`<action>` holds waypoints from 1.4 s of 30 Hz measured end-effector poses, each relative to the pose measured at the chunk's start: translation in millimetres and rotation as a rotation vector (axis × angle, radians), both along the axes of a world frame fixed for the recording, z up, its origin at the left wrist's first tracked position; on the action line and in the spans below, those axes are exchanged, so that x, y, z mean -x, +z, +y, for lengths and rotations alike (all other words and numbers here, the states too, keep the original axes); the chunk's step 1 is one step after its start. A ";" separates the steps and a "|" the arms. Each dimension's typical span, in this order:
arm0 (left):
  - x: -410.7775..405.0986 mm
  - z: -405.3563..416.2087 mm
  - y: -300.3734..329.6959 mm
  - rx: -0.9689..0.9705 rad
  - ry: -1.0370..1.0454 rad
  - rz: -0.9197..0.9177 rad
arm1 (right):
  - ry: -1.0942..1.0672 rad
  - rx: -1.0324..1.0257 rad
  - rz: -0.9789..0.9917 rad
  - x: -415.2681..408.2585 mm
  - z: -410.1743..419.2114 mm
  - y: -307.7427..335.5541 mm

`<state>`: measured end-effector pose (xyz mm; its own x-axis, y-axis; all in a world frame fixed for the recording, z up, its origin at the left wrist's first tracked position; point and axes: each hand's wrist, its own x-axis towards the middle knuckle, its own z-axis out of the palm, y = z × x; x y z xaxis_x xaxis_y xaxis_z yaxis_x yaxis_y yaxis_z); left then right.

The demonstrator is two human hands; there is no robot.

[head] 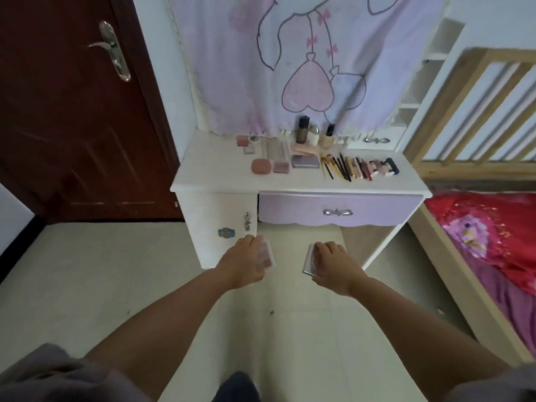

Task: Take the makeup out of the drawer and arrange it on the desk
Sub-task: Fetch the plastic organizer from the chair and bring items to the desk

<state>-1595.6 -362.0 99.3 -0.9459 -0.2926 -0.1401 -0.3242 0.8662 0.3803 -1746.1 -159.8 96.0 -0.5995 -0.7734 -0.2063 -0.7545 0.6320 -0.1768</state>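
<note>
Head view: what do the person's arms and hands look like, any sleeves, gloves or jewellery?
Both forearms are bare, with no gloves on the left hand or the right hand. No rings, watch or bracelets are visible, though the picture is slightly blurred. Loose grey short sleeves show at the bottom corners, near the upper arms.

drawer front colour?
Pale lilac drawer front with a silver bow-shaped handle; shows in the head view.

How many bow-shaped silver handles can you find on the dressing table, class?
2. One bow handle sits at the centre of the closed lilac drawer; another is on the small white compartment at the desk's back right. The cloth may hide others.
</note>
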 end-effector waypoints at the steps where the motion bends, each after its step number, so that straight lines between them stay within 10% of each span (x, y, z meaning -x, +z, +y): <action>1: 17.8 -10.2 -2.9 -0.022 0.004 0.002 | 0.004 -0.003 -0.006 16.9 -9.8 -3.8; 19: 300.3 -186.1 -48.9 0.024 -0.194 -0.102 | -0.043 -0.054 -0.074 281.8 -201.3 -37.7; 34: 338.2 -181.9 -77.7 0.264 -0.333 -0.114 | 0.227 -0.200 -0.038 340.1 -228.6 -74.9; 42: 371.3 -207.4 -32.6 0.209 -0.274 0.015 | 0.034 -0.012 0.071 351.5 -220.9 -29.5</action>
